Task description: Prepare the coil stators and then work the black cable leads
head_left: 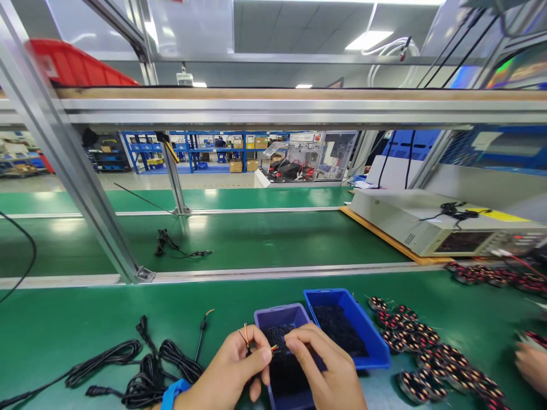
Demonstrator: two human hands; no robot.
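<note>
My left hand (233,370) is closed in a pinch on thin red and yellow wire ends (248,337) near the bottom middle. My right hand (325,370) is closed too, its fingertips pinching a small dark piece at the tips of those wires. Both hands hover over a purple bin (277,315) of small black parts. A blue bin (342,324) with more black parts sits right beside it. A blue band wraps my left wrist.
Coiled black cables (141,370) lie at lower left. Several round wound coils (423,347) spread at right. Another person's hand (532,364) shows at the right edge. A grey instrument box (427,222) stands at right; a green conveyor belt (256,239) with a loose cable (171,246) runs behind.
</note>
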